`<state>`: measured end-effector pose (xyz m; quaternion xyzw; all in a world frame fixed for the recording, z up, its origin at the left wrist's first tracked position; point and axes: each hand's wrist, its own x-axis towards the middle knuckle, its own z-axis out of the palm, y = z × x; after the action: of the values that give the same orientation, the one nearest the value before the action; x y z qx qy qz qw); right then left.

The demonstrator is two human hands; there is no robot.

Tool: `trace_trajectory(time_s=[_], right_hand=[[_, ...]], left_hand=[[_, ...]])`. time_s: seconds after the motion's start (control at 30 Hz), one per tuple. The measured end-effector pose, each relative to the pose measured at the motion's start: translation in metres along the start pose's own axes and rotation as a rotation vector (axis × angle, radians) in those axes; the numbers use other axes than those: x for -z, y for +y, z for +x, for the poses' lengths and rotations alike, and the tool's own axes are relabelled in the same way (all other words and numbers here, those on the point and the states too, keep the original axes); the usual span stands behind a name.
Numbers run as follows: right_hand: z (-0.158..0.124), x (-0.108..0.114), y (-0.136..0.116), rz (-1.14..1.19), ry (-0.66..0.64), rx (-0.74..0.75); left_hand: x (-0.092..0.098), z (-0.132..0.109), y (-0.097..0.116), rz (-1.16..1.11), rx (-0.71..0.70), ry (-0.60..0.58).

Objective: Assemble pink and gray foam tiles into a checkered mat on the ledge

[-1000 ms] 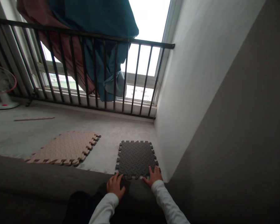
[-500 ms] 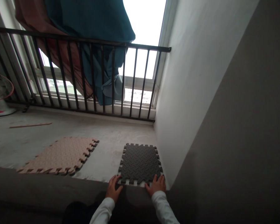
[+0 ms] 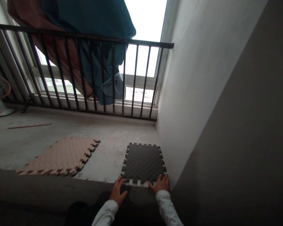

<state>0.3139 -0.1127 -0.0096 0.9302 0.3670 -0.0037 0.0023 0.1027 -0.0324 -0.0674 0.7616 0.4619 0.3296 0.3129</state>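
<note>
A dark grey foam puzzle mat (image 3: 143,161) with a ridged surface and toothed edges lies flat on the ledge, close to the wall on the right. My left hand (image 3: 118,192) is at its near left corner, fingertips on the edge and thumb spread away. At the near right corner, my right hand (image 3: 160,185) rests its fingers on the mat's edge with the thumb apart. Neither hand is closed round the mat. Further left lies a pinkish-beige foam puzzle mat (image 3: 63,157), with dark teeth showing beneath its right edge.
A black metal railing (image 3: 89,37) runs along the window, with blue and reddish curtains (image 3: 91,18) behind it. The white wall (image 3: 191,78) bounds the right side. A fan (image 3: 0,94) stands far left, near a thin stick (image 3: 29,126) on the ledge.
The dark grey mat has shifted slightly right and away from me, and both hands have moved with it. The beige mat has stayed in place. The view has tilted a little.
</note>
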Motion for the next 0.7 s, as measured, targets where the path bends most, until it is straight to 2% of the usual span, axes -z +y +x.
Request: trace_trajectory(time_s=[0.23,0.37,0.5,0.6,0.7], right_hand=[[0.000,0.002,0.000,-0.028,-0.022,0.017],[-0.002,0.014,0.003,-0.051,-0.093,0.051],[0.005,0.029,0.005,-0.048,-0.114,0.155],[0.019,0.042,0.001,-0.063,-0.128,0.189],[0.037,0.052,-0.008,-0.058,-0.188,0.232]], left_hand=[[0.008,-0.003,0.006,-0.002,-0.026,0.026],[0.013,-0.002,0.003,0.036,0.009,-0.060],[0.019,0.001,-0.001,0.069,0.094,-0.129],[0.026,0.001,0.004,0.117,0.122,-0.090],[0.032,-0.005,0.013,0.161,0.146,0.006]])
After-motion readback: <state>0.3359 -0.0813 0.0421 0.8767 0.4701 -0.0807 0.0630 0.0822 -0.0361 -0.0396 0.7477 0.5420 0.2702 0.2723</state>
